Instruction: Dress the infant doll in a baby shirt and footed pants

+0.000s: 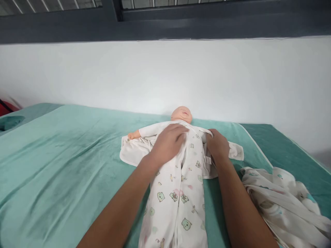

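A baby doll (182, 114) lies on its back on a teal blanket (64, 155), head toward the wall. It wears a white sleepsuit (178, 196) printed with small bears. My left hand (168, 143) lies flat on the doll's chest, fingers stretched over the suit's front flap. My right hand (218, 146) rests on the doll's other side, fingers curled on the edge of the white cloth near the shoulder. One doll arm (134, 134) sticks out to the left.
A crumpled white printed cloth (281, 199) lies at the right on the blanket. A white wall (165, 75) rises just behind the doll's head, with a dark window frame above. A darker green surface (284, 148) shows at the far right.
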The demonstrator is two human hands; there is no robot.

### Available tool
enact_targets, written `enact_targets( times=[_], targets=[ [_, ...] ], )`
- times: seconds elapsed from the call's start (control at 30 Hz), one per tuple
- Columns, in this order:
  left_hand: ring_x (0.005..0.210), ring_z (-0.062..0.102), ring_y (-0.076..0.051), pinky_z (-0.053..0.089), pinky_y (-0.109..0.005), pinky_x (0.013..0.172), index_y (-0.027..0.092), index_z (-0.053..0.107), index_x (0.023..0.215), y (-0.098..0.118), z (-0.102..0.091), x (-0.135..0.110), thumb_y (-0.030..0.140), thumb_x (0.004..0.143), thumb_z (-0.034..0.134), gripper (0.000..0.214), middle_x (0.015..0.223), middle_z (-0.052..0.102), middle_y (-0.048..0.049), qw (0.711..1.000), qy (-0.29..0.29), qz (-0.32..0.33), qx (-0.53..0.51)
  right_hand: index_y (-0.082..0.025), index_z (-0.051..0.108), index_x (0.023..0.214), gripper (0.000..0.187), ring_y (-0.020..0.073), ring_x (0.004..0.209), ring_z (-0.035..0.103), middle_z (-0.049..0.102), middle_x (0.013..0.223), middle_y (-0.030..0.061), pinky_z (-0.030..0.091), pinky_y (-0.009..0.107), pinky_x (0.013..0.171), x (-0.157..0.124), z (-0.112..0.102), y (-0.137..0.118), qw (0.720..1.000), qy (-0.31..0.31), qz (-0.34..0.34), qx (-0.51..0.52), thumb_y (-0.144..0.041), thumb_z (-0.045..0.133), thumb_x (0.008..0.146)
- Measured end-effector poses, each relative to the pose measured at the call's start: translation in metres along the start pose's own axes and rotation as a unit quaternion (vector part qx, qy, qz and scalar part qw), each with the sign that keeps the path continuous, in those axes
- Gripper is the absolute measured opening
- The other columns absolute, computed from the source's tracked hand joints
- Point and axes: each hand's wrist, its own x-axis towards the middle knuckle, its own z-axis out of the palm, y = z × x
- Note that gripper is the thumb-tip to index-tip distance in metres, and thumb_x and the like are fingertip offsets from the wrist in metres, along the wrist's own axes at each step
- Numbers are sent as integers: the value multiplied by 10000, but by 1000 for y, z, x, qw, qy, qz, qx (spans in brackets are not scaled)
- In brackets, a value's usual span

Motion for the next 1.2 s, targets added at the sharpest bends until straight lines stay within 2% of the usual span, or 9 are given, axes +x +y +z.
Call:
enact_targets(
  times=[0.1, 0.2, 0.3, 0.47, 0.6, 0.73, 0.9, 1.03, 1.2],
  targets=[
    [1135, 598, -226, 392, -389, 1089, 190, 690, 1004, 28, 17, 41, 281, 977, 390, 315, 1140, 702, -66, 983, -137, 61, 104, -229, 685, 1160, 380, 252, 910, 625, 731, 1051, 110, 366, 320, 701, 1, -1, 0, 1000, -12, 6, -1, -306, 409, 911],
    [1064, 636, -251, 461, -381, 972, 168, 709, 977, 42, 37, 78, 237, 923, 475, 249, 1088, 712, -111, 941, -272, 41, 197, -241, 687, 1157, 366, 248, 910, 627, 732, 1057, 103, 359, 311, 694, 3, -1, 1, 1000, -18, 13, 8, -312, 424, 912],
    [1061, 651, -254, 493, -347, 891, 174, 714, 1041, 49, 56, 102, 188, 890, 529, 239, 1129, 711, -129, 914, -337, 15, 225, -253, 692, 1140, 350, 248, 913, 634, 738, 1047, 97, 353, 309, 694, 4, -2, 2, 1000, -19, 13, 18, -320, 433, 915],
    [1177, 611, -297, 458, -427, 982, 182, 689, 1172, 55, 79, 119, 204, 859, 601, 326, 1261, 678, -147, 900, -358, 3, 249, -252, 683, 1150, 358, 259, 886, 646, 741, 1024, 109, 349, 317, 679, 6, -5, 0, 998, -49, 25, 7, -324, 422, 916],
    [1232, 571, -345, 433, -489, 999, 177, 674, 1212, 54, 80, 122, 222, 839, 631, 377, 1306, 651, -172, 892, -362, -13, 272, -252, 675, 1168, 386, 268, 884, 641, 736, 1047, 117, 356, 324, 667, 7, -8, -1, 997, -64, 38, 10, -274, 410, 889],
    [1171, 604, -340, 444, -489, 961, 183, 666, 1213, 43, 64, 118, 206, 810, 644, 404, 1258, 668, -175, 891, -350, -17, 288, -252, 678, 1168, 414, 259, 895, 629, 726, 1057, 110, 389, 322, 683, 7, -7, 3, 996, -49, 40, 57, -211, 418, 848],
    [1149, 601, -335, 455, -473, 915, 171, 610, 1260, 28, 30, 105, 134, 805, 607, 457, 1252, 649, -186, 898, -312, -23, 310, -228, 702, 1059, 405, 252, 920, 628, 732, 1012, 79, 443, 336, 748, 11, -2, 10, 984, -5, 23, 177, -159, 465, 738],
    [1110, 599, -319, 468, -419, 846, 127, 573, 1251, 21, 3, 95, 92, 809, 582, 444, 1230, 632, -192, 902, -281, -33, 327, -183, 697, 987, 417, 227, 827, 641, 738, 959, 71, 484, 322, 697, 14, 1, 13, 932, 10, 50, 360, -138, 509, 618],
    [1092, 594, -312, 451, -399, 850, 128, 535, 1252, 14, -14, 86, 63, 781, 618, 482, 1196, 623, -187, 899, -273, -57, 338, -185, 650, 918, 438, 189, 795, 671, 735, 990, 58, 529, 282, 637, 16, 0, 14, 783, 4, 158, 601, -65, 579, 502]
  ],
)
